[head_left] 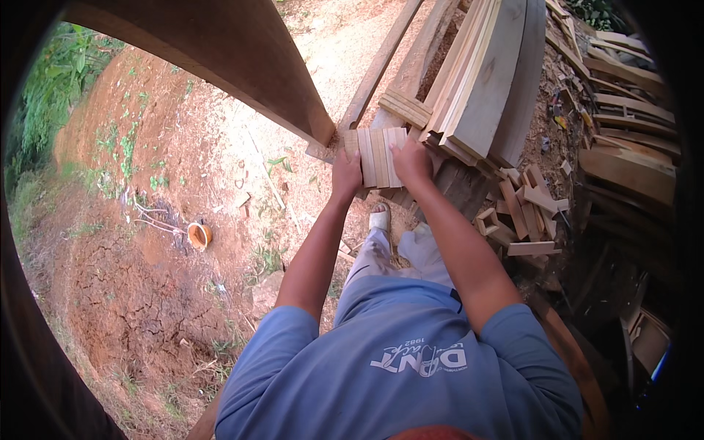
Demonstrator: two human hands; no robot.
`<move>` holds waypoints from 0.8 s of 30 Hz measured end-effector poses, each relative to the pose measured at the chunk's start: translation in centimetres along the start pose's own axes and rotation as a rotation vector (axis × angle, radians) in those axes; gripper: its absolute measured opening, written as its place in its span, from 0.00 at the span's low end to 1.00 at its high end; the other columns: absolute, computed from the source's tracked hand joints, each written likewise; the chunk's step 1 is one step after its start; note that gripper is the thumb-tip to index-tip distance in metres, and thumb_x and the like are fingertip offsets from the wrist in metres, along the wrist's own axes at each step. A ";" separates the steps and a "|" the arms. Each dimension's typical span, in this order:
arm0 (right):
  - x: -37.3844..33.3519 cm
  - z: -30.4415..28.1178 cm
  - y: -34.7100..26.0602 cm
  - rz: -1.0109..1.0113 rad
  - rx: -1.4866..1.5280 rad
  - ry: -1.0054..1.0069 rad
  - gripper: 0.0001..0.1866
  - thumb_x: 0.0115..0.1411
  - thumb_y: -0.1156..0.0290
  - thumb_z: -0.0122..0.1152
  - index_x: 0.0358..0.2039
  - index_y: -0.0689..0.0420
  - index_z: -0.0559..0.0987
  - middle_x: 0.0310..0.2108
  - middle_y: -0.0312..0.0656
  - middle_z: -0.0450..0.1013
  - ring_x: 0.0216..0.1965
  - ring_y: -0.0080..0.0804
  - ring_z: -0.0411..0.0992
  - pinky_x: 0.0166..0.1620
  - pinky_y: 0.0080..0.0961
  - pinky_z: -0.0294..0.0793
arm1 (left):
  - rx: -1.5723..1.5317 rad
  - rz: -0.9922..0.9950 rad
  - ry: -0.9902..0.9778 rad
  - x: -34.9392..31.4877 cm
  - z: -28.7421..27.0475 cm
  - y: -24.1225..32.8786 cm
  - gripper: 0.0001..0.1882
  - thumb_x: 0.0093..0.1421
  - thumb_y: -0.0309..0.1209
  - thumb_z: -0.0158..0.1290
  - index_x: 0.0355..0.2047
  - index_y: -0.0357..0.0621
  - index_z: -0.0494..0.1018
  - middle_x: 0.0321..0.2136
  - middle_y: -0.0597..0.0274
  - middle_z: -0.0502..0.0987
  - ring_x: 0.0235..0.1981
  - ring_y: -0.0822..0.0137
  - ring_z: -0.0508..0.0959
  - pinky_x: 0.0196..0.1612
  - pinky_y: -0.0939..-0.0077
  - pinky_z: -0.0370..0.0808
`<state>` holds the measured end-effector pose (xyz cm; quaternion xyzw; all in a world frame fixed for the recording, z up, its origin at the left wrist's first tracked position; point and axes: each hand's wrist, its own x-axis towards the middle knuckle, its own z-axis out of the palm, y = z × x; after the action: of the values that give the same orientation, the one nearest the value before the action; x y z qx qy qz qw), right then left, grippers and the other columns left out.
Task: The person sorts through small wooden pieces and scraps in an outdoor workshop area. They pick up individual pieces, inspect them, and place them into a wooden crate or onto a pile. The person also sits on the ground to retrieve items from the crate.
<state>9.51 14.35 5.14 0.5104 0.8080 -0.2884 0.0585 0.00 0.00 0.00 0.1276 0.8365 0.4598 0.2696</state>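
Note:
A row of short wooden slats (378,157), pressed face to face into one block, sits between my two hands. My left hand (347,174) grips its left end, with the thumb along the near side. At the opposite end, my right hand (412,163) holds it the same way. Just beyond the block, a small stack of similar short wood pieces (405,108) lies against long planks. Whether the block rests on the timber beneath it or is lifted slightly, I cannot tell.
Long planks (488,81) are stacked ahead to the right. A thick wooden post (282,92) slants in at upper left. Wood offcuts (529,205) are heaped on the right, beside piled timber (631,172). An orange container (199,236) lies on the reddish ground at left.

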 end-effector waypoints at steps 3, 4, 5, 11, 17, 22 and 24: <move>0.2 -0.1 0.2 -0.016 -0.008 0.022 0.23 0.61 0.50 0.63 0.44 0.58 0.81 0.40 0.57 0.79 0.43 0.58 0.78 0.47 0.48 0.77 | -0.101 0.005 -0.014 -0.2 0.2 0.1 0.23 0.65 0.40 0.56 0.50 0.33 0.69 0.43 0.33 0.78 0.46 0.39 0.78 0.49 0.53 0.73; 0.4 0.0 0.2 -0.035 0.001 0.019 0.23 0.61 0.50 0.63 0.43 0.59 0.81 0.40 0.57 0.79 0.43 0.57 0.78 0.47 0.48 0.77 | -0.087 0.026 -0.013 -0.1 0.2 -0.5 0.22 0.65 0.40 0.57 0.49 0.33 0.69 0.43 0.33 0.78 0.46 0.38 0.78 0.49 0.53 0.73; 0.5 0.0 0.1 -0.055 0.010 0.015 0.23 0.61 0.50 0.63 0.42 0.59 0.81 0.39 0.57 0.79 0.43 0.57 0.78 0.46 0.48 0.77 | -0.074 0.046 -0.011 0.1 0.2 -1.2 0.21 0.65 0.40 0.57 0.48 0.33 0.69 0.42 0.33 0.78 0.46 0.38 0.78 0.48 0.53 0.74; 1.1 -0.2 0.8 -0.097 0.005 0.004 0.24 0.60 0.49 0.63 0.43 0.59 0.82 0.39 0.57 0.79 0.43 0.56 0.78 0.47 0.48 0.77 | 0.013 0.046 -0.019 -0.3 0.1 0.0 0.20 0.65 0.38 0.57 0.47 0.33 0.68 0.43 0.33 0.77 0.46 0.38 0.78 0.49 0.52 0.73; 0.7 -0.3 1.1 -0.120 0.039 -0.021 0.24 0.61 0.50 0.63 0.43 0.60 0.79 0.42 0.58 0.79 0.45 0.56 0.78 0.48 0.47 0.78 | -0.011 0.056 -0.019 -0.8 -0.2 1.0 0.20 0.65 0.38 0.56 0.47 0.33 0.68 0.45 0.32 0.77 0.47 0.36 0.77 0.50 0.51 0.72; 0.6 -0.1 1.7 -0.154 0.131 0.009 0.22 0.59 0.55 0.67 0.46 0.59 0.81 0.41 0.55 0.80 0.44 0.54 0.78 0.49 0.44 0.76 | 0.019 0.044 -0.042 -0.3 -0.3 0.3 0.21 0.65 0.39 0.56 0.47 0.33 0.68 0.44 0.32 0.77 0.47 0.36 0.77 0.51 0.50 0.72; 0.6 -0.1 1.9 -0.163 0.192 0.017 0.22 0.57 0.57 0.69 0.47 0.59 0.81 0.41 0.55 0.80 0.44 0.53 0.78 0.49 0.43 0.77 | 0.005 0.043 -0.038 -0.2 -0.1 0.0 0.22 0.64 0.39 0.56 0.48 0.32 0.68 0.44 0.33 0.77 0.47 0.36 0.77 0.51 0.51 0.72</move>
<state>10.84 15.49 4.18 0.4488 0.8159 -0.3641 -0.0209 0.11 -0.17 0.10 0.1551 0.8295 0.4609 0.2749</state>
